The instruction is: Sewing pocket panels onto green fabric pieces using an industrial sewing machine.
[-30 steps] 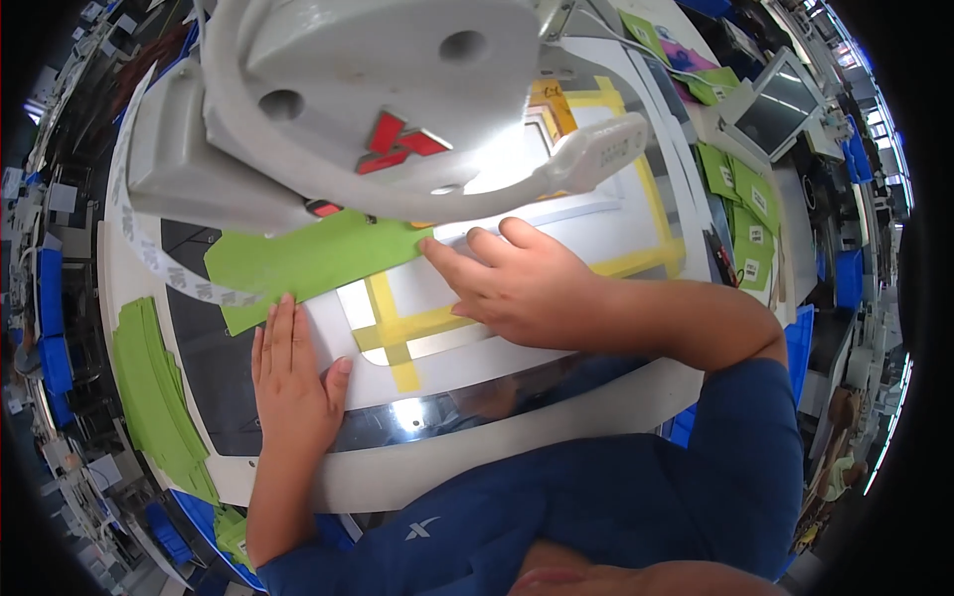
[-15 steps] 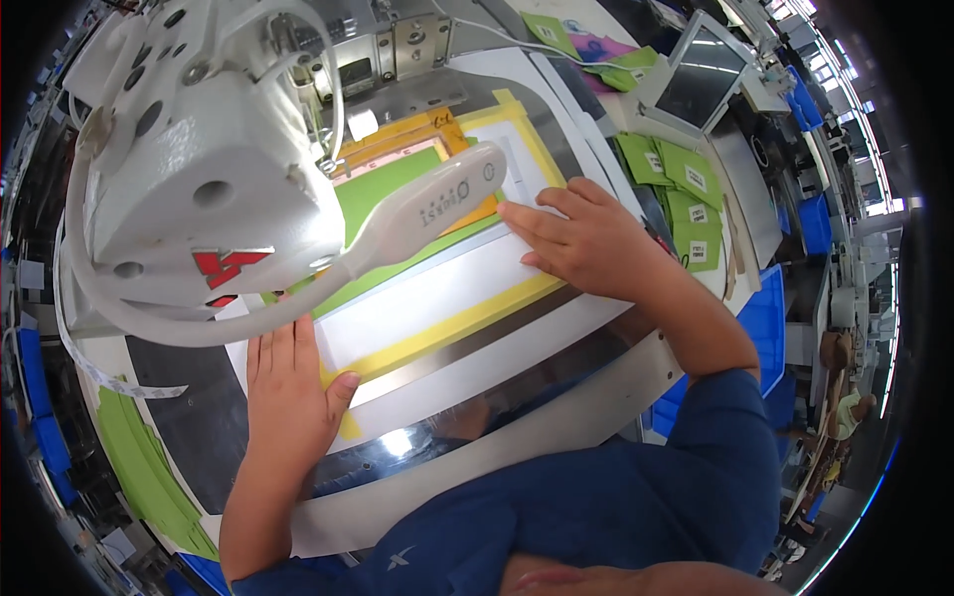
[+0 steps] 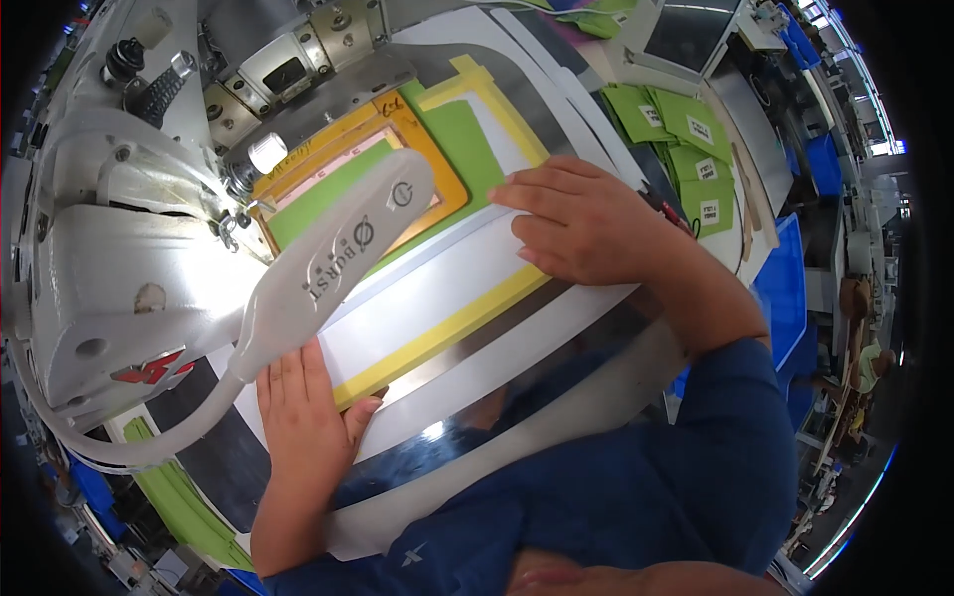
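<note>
My left hand (image 3: 306, 405) lies flat with fingers stretched, at the lower left end of a white sheet (image 3: 427, 278) edged with yellow tape. The fingertips are partly hidden by a white lamp (image 3: 338, 233). My right hand (image 3: 586, 223) rests on the sheet's right side, fingers extended beside the edge of a green piece of material (image 3: 462, 139). Nothing shows gripped in either hand. An orange frame (image 3: 449, 174) with a pink inner border sits on the green material. Over the left of the frame stands a white sewing machine head (image 3: 99, 268), its needle area brightly lit.
Several green pieces with white labels (image 3: 696, 129) lie at the right, below a screen (image 3: 691, 35). A blue bin (image 3: 787, 288) is beyond my right arm. A green stack (image 3: 184, 507) lies at lower left. The lamp's curved neck (image 3: 189, 427) crosses the left side.
The view has shifted, so the machine head and lamp appear farther left. More green material shows right of the orange frame. Both hands remain on the sheet; the right fingers lie closer together.
</note>
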A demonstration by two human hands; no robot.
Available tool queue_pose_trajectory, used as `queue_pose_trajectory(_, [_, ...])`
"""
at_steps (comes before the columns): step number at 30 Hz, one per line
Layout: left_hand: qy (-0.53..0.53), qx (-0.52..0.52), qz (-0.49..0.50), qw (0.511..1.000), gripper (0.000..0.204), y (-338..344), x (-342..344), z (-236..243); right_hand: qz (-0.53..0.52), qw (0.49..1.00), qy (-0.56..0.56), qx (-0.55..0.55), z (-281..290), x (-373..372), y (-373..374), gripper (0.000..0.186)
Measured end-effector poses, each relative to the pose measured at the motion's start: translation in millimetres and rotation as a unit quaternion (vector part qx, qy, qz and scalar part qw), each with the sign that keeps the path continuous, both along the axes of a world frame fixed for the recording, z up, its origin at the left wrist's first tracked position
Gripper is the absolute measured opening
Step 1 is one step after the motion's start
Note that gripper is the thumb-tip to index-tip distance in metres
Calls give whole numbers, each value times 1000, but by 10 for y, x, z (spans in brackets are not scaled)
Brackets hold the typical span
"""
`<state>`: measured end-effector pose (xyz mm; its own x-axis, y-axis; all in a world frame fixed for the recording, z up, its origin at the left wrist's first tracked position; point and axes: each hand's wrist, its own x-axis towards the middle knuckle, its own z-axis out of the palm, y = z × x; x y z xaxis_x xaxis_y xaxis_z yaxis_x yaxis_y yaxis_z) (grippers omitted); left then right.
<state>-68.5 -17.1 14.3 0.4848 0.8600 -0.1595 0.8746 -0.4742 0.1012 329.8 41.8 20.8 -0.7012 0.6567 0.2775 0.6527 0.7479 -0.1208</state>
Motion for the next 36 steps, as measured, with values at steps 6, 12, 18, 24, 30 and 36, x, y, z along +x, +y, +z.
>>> queue_pose_trajectory(6, [22, -13, 14, 1000, 100, 7, 9, 78, -12, 998, 5, -60, -64, -60, 1, 21])
queue_pose_trajectory(12, [18, 52, -38, 998, 98, -27, -6, 91, -16, 998, -29, -50, 11, -130, -30, 19])
queue_pose_trajectory(18, [-63, 28, -55, 996, 97, -24, 50, 41, -13, 996, -50, -77, 23, -112, -49, 21])
queue_pose_trajectory(24, [-73, -14, -46, 996, 97, 3, 88, 68, -12, 995, -52, -82, 73, -108, -66, 20])
queue_pose_trajectory(30, [-20, 20, -58, 998, 97, -9, 54, 57, -10, 998, -45, -53, 30, -165, -72, 20])
queue_pose_trajectory(36, [-18, 22, -59, 998, 97, -18, 55, 24, 2, 999, -14, -30, -18, -188, -79, 21])
